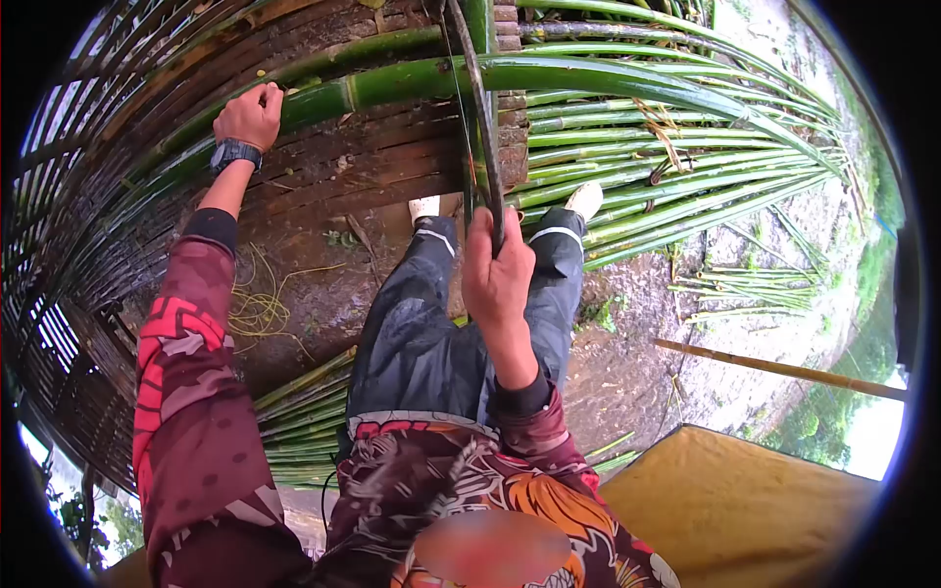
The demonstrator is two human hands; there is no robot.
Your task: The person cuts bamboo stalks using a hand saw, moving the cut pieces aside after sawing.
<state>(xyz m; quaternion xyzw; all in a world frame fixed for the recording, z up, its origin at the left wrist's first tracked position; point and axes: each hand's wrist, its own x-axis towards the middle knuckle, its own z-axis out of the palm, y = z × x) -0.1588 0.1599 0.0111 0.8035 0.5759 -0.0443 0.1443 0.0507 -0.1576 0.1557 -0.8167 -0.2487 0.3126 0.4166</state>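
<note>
My left hand (250,116), with a dark watch (235,154) at the wrist, is closed over a thick green bamboo pole (412,82). The pole lies across from left to right and bends down at its right end. In my right hand (498,274) is the near end of a bow saw (482,108), with a dark curved frame and a thin blade. The saw stands lengthwise across the pole, near the edge of a slatted bamboo platform (392,157). Whether the blade has cut into the pole cannot be made out.
Many long green bamboo poles (627,147) lie in a heap to the right, with shorter cut pieces (750,292) beyond. Yellow string (260,304) is on the wet ground at left. A wooden pole (779,369) and a tan tarp (745,490) stand at lower right.
</note>
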